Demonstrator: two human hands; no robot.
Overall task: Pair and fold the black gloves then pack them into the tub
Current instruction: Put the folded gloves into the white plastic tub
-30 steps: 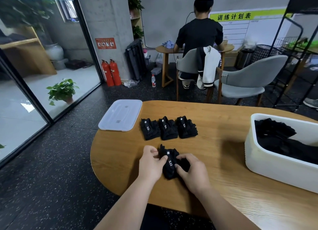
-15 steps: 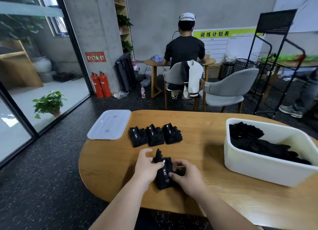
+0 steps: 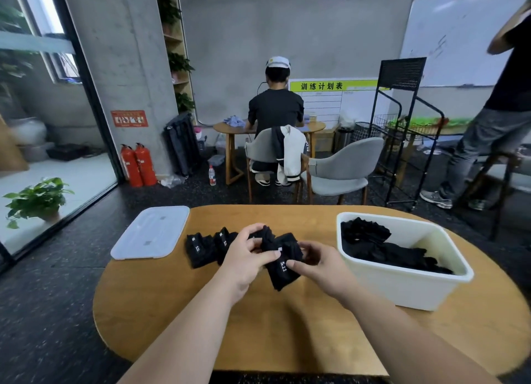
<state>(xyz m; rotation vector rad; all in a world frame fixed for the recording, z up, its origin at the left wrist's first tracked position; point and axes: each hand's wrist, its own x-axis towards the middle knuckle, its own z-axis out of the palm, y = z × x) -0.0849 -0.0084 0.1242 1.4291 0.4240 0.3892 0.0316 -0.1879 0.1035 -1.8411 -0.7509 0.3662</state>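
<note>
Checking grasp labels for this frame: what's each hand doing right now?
Left hand: holding the folded glove pair.
Right hand: pinching the same folded glove pair.

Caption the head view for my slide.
The left hand and right hand grip a black glove pair over the table, between folded pairs and the white tub.
</note>
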